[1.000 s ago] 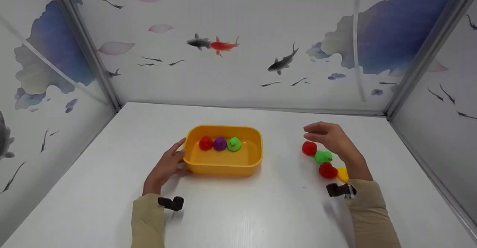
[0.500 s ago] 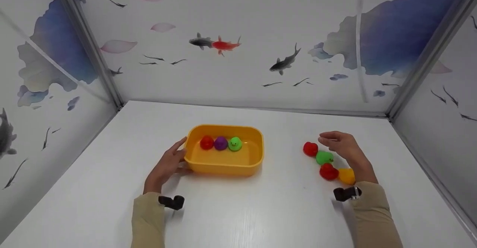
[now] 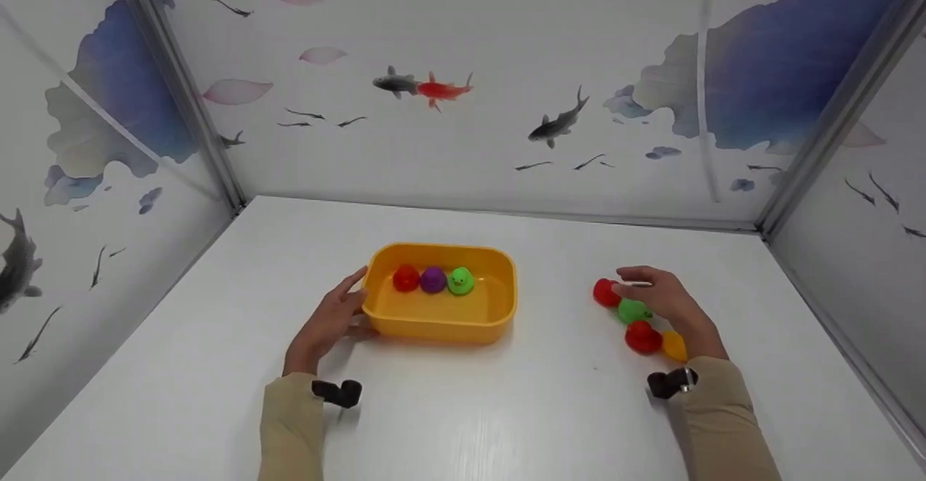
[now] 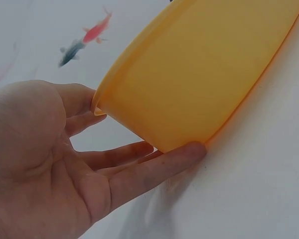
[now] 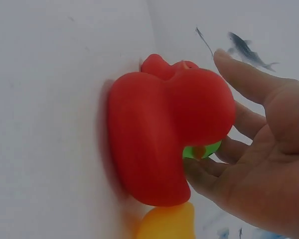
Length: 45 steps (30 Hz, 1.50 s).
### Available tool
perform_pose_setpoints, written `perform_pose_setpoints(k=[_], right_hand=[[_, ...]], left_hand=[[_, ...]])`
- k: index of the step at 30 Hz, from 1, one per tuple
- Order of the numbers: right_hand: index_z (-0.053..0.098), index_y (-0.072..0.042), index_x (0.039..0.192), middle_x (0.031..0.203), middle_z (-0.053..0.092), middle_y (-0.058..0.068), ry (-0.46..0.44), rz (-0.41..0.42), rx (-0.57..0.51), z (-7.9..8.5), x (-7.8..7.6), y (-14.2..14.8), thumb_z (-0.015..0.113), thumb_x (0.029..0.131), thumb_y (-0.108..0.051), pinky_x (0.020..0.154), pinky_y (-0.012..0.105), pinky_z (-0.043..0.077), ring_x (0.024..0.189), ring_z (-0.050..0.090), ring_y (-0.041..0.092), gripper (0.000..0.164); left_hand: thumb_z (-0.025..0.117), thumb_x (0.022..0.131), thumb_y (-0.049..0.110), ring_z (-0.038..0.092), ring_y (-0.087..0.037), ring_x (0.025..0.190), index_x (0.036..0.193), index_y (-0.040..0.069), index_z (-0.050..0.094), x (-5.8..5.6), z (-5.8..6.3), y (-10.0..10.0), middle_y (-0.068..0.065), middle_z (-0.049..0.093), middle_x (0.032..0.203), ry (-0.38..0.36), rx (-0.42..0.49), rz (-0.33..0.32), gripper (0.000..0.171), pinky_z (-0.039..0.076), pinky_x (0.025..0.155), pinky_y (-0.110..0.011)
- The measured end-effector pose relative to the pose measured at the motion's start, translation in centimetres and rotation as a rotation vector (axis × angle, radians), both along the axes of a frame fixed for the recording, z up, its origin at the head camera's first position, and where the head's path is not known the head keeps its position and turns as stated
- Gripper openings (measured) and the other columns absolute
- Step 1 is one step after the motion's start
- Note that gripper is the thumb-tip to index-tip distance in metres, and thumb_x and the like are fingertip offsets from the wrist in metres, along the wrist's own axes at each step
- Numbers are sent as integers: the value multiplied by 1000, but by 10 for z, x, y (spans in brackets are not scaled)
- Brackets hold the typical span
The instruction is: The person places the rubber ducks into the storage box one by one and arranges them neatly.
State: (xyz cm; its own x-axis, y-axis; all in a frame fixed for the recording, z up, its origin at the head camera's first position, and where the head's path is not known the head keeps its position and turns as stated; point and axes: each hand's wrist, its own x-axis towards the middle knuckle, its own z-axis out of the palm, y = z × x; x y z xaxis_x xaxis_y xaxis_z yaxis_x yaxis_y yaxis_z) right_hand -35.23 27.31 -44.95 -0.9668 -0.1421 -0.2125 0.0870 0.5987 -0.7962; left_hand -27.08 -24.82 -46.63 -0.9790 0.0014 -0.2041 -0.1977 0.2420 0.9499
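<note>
1. The tub (image 3: 434,332) sits on the table (image 3: 463,409), its long axis running side to side.
2. Four loose toys lie to the right of the tub, well apart from it, in a slanting row. The far red toy (image 3: 602,292) is the closest to the tub, about level with its middle; then come the loose green duck (image 3: 632,312), the near red toy (image 3: 642,338) and the yellow toy (image 3: 673,347), farthest from the tub and roughly level with its near wall.
3. The right hand (image 3: 663,296) is over the far part of that row, right of the tub, thumb and fingers parted, with nothing seen in its grip. Whether a fingertip touches the loose green duck, I cannot tell.
4. The left hand (image 3: 329,323) is at the tub's left end, fingers spread and fairly straight, touching its outside without wrapping round it.
5. So the right hand is far nearer the row; the tub stands between the row and the left hand, and its mouth opens to the right hand's left.
6. In the tub, a red toy (image 3: 406,278), a purple toy (image 3: 432,280) and a green duck (image 3: 461,281) line up along its long axis.
</note>
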Motion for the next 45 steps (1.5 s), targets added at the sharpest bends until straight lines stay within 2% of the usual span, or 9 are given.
perform_pose_setpoints(k=[10, 22, 26, 31, 34, 42, 45], right_hand=[[43, -12, 150, 157, 36, 25, -30, 2, 59, 3, -2, -12, 67, 96, -34, 116, 58, 39, 141, 35, 45, 64], [45, -8, 149, 154, 39, 27, -27, -6, 56, -1, -2, -14, 65, 98, -29, 115, 57, 40, 137, 38, 45, 59], [47, -8, 148, 153, 42, 25, -5, -41, 36, -1, -3, -15, 65, 98, -31, 115, 56, 41, 138, 38, 44, 58], [46, -11, 149, 156, 40, 21, 65, -104, -19, 8, -1, -15, 63, 98, -36, 119, 57, 36, 143, 37, 42, 59], [45, -12, 149, 157, 40, 20, 73, -122, -34, 15, 2, -19, 63, 98, -40, 120, 57, 35, 143, 38, 40, 61], [45, -13, 149, 156, 40, 18, 51, -81, -30, 32, 5, -33, 65, 95, -44, 115, 58, 40, 134, 47, 40, 65], [45, -13, 148, 154, 42, 18, 25, -75, -31, 37, 6, -40, 66, 94, -45, 116, 59, 38, 134, 50, 39, 67]], left_hand=[[41, 108, 33, 63, -28, 118, 159, 35, 24, -1, 4, -5, -14, 49, 151, 3, -16, 3, 54, 59, 95, -39], [41, 108, 33, 63, -28, 119, 160, 34, 22, -2, 2, -3, -14, 50, 151, -1, -35, 0, 55, 58, 97, -40], [42, 108, 31, 64, -28, 119, 160, 34, 23, -1, 0, -2, -14, 50, 151, 1, -18, -3, 55, 59, 96, -39], [44, 107, 34, 64, -27, 118, 159, 37, 24, 0, -4, -1, -13, 49, 153, -8, -5, 0, 55, 59, 95, -37], [44, 107, 35, 64, -27, 118, 159, 37, 25, 1, -5, -1, -12, 50, 151, -15, -3, 6, 55, 59, 95, -38], [44, 108, 35, 64, -27, 118, 160, 36, 23, 0, -3, 0, -14, 50, 152, -3, -25, -4, 56, 59, 96, -38], [43, 108, 34, 64, -28, 118, 160, 36, 23, 0, -1, -1, -13, 51, 151, -7, -26, -2, 55, 59, 95, -38]])
